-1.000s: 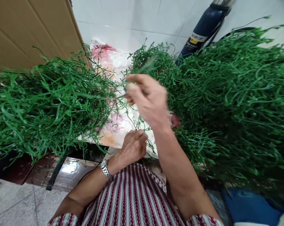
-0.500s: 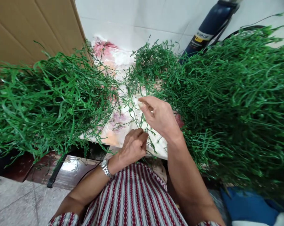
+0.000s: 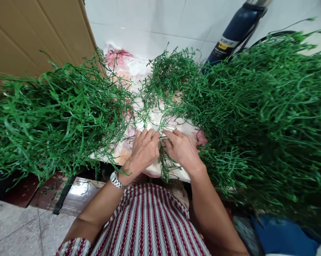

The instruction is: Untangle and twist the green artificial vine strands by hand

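Two bare hands meet over a floral cloth (image 3: pixel 128 69) spread on a low surface, working a thin green plastic sprig (image 3: pixel 164 167). The left hand (image 3: pixel 144 149), with a metal wristwatch (image 3: pixel 114 180) at the wrist, and the right hand (image 3: pixel 183 151) sit side by side, fingertips almost touching. The fingers of each curl down and close on the sprig. Its strands fan out just beyond the fingertips and trail back below the hands, over the near edge of the cloth.

A loose heap of green stems (image 3: pixel 51 113) lies well out to the left of the left hand. A much larger, denser pile of green stems (image 3: pixel 269 117) fills the space to the right of the right hand, its edge just beside that hand's wrist. A smaller tangle of stems (image 3: pixel 173 71) rises beyond both hands.

A cardboard panel (image 3: pixel 30 35) stands behind the left heap. A white tiled wall (image 3: pixel 155 17) runs beyond the cloth. A dark blue flask (image 3: pixel 236 30) with a yellow-and-white label leans against the wall, past the right hand. The person's red-and-white striped garment (image 3: pixel 150 224) shows nearest the camera, between the forearms.
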`<action>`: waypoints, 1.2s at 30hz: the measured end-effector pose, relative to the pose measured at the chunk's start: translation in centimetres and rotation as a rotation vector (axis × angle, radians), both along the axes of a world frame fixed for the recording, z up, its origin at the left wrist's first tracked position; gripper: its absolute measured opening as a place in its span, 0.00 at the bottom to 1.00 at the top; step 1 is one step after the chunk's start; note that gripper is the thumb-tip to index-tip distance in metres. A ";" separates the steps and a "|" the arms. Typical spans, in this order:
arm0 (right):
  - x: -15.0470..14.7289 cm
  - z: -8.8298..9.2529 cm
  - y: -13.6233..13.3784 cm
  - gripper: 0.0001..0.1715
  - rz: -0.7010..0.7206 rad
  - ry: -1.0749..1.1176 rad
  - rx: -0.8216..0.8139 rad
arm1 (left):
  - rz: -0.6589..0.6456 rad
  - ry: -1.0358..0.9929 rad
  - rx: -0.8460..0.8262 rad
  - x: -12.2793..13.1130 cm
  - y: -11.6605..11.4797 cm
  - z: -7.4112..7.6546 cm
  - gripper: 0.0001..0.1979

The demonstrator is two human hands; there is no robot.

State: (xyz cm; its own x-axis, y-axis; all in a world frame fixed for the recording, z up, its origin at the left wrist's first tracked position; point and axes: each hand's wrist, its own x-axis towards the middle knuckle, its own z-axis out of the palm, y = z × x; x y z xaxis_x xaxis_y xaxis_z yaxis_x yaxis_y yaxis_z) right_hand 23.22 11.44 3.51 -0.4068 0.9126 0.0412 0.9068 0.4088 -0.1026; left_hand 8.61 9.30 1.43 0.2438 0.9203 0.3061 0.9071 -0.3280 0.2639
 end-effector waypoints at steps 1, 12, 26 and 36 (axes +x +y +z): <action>-0.1 -0.1 0.0 0.20 0.026 -0.023 -0.005 | 0.041 0.046 0.001 -0.3 0.5 0.0 0.13; -0.3 -0.1 0.1 0.18 -0.001 -0.179 0.013 | 0.346 -0.018 0.138 -4.3 2.5 -1.6 0.14; 0.8 0.5 -1.0 0.15 -0.023 -0.075 0.125 | 0.211 0.036 0.213 -2.1 -0.3 -0.6 0.14; 2.0 0.6 -2.5 0.15 -0.024 -0.091 0.071 | -0.011 0.109 -0.248 2.4 0.0 -0.2 0.10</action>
